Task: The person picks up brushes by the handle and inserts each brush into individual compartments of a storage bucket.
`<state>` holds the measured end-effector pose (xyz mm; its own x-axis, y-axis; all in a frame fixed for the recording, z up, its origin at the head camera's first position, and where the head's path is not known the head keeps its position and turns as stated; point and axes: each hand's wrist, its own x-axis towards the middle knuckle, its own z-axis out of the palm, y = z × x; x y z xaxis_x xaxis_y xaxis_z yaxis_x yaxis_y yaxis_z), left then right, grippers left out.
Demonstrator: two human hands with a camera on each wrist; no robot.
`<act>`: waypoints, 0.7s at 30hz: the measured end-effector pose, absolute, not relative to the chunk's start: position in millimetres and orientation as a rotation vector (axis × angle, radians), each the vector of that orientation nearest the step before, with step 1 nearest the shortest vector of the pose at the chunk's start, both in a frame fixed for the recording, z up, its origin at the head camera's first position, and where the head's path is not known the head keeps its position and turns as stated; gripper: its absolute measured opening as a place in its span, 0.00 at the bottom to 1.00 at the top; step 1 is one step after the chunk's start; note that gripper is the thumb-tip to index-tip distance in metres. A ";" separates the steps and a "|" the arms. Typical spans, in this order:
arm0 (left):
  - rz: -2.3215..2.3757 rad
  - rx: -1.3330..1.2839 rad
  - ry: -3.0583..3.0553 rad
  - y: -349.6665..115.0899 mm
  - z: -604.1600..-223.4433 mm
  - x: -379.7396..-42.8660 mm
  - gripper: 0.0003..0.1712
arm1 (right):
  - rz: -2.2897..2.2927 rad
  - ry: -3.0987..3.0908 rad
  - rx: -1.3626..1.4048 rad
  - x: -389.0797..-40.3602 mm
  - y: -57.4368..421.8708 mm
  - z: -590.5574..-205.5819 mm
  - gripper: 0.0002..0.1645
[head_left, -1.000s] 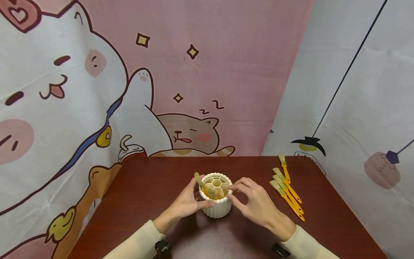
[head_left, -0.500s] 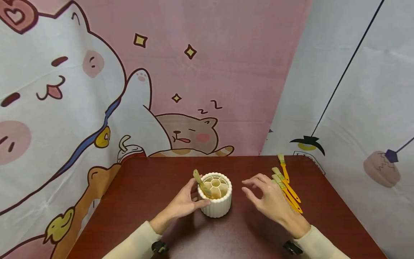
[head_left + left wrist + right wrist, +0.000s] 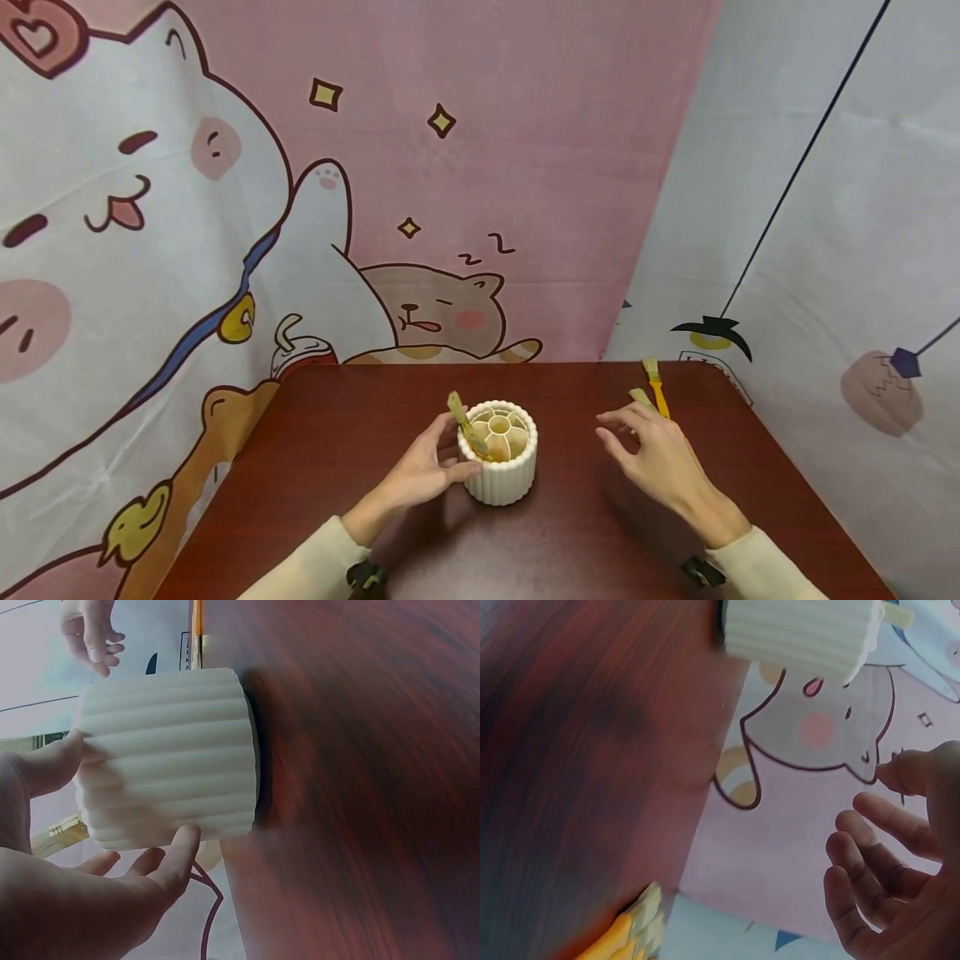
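A white ribbed round pot (image 3: 510, 483) with a flower-shaped divider stands on the table. My left hand (image 3: 412, 479) holds it by the left side, thumb at the rim and fingers against the wall. Two paintbrushes stand in it, bristles up: one (image 3: 457, 408) leans out left, the other (image 3: 477, 442) stands lower beside it. My right hand (image 3: 663, 467) is apart from the pot, over the pile of paintbrushes, fingers loosely bent around nothing. It hides most of the pile in the head view; yellow handles and pale bristles (image 3: 649, 915) show in the right wrist view.
Another yellow-handled paintbrush (image 3: 656, 390) lies by itself near the back right of the dark red-brown table (image 3: 360, 417). Behind the table hangs a pink and white cloth (image 3: 555, 167) printed with cartoon cats.
My right hand has drawn away from the pot's rim, moving right to above the brush pile, with nothing in it. My left hand has stayed at the pot.
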<state>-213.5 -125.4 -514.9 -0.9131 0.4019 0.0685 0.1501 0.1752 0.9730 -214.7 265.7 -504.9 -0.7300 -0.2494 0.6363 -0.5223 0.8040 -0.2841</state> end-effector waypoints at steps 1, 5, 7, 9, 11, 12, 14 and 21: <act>1.819 0.541 2.244 -125.7 -514.8 -213.2 0.46 | 0.602 -2.403 0.560 -215.1 269.0 -505.5 0.13; 1.810 0.553 2.258 -127.3 -515.0 -212.3 0.45 | 0.593 -2.445 0.532 -217.0 281.1 -508.3 0.12; 1.808 0.559 2.262 -128.0 -514.8 -211.9 0.46 | 0.589 -2.472 0.516 -218.6 287.8 -509.8 0.12; 1.805 0.557 2.261 -128.7 -514.7 -211.7 0.46 | 0.592 -2.512 0.492 -220.1 294.8 -511.9 0.11; 1.792 0.559 2.272 -129.2 -514.8 -211.8 0.46 | 0.595 -2.562 0.455 -221.6 302.1 -513.5 0.12; 1.786 0.562 2.278 -129.4 -515.0 -211.9 0.46 | 0.595 -2.588 0.434 -222.4 305.8 -514.3 0.12; 1.767 0.570 2.295 -130.2 -515.4 -212.3 0.47 | 0.599 -2.650 0.390 -223.5 313.2 -515.9 0.14; 1.730 0.621 2.320 -132.1 -515.5 -213.9 0.47 | 0.541 -2.847 0.267 -228.4 338.7 -525.3 0.17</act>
